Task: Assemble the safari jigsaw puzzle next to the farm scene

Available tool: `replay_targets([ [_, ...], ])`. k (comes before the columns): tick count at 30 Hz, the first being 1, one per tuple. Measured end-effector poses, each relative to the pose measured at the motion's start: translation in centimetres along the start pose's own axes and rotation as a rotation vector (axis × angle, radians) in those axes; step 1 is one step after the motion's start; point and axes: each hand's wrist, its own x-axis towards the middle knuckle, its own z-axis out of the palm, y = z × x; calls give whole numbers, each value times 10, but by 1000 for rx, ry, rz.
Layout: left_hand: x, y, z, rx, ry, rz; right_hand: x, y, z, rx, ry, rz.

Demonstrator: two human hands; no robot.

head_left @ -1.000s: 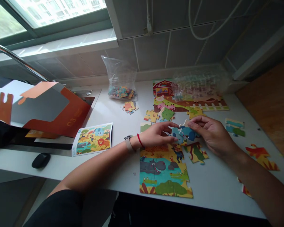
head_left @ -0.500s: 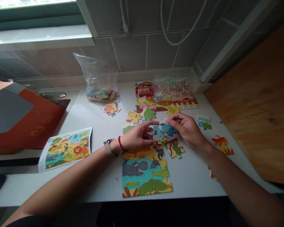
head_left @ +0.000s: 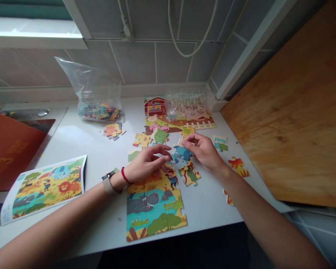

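My right hand (head_left: 203,151) pinches a blue elephant puzzle piece (head_left: 182,152) between thumb and fingers. Just below it, a light blue puzzle piece (head_left: 179,162) shows beside the upper right of the partly joined puzzle (head_left: 156,209); whether the two pieces touch I cannot tell. My left hand (head_left: 149,160) hovers over the puzzle's upper part with fingers apart and nothing in them, hiding some of it. Under the right hand lies a piece with a tree trunk (head_left: 189,175). Behind the hands are a yellow piece (head_left: 142,139) and a green piece (head_left: 160,136).
A picture sheet (head_left: 50,186) lies at left, near an orange box (head_left: 14,149). At the back stand a clear bag of pieces (head_left: 98,108) and a farm puzzle (head_left: 170,123) under bubble wrap (head_left: 187,102). Loose pieces (head_left: 238,166) lie rightward, before a wooden panel (head_left: 291,123).
My left hand has let go of the light blue piece and drawn back a little. My right hand keeps hold of the elephant piece. The view has turned right.
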Motion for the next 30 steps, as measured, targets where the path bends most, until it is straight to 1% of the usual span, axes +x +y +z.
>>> replay_targets([
  [2,1,1,0,-28,14,-27,-2,-1,3,-24,-36,-5],
  [6,2,3,0,-54,14,-46,-8,-2,12,-31,-149,1],
  [9,3,2,-1,-55,19,-43,-9,0,15,-46,-188,13],
  [12,4,-1,-2,-76,39,-67,-9,1,12,-29,-248,34],
  [15,6,-2,-3,-128,67,-78,-8,-1,6,1,-380,87],
  [17,6,-2,-3,-155,71,-86,-8,-2,1,13,-437,104],
  [21,6,0,-1,-183,76,-94,-7,-1,-3,28,-412,98],
  [26,7,2,-1,-234,124,-62,-4,0,-10,-71,-441,89],
  [30,8,3,-2,-289,174,-35,-1,-1,-21,-159,-381,102],
])
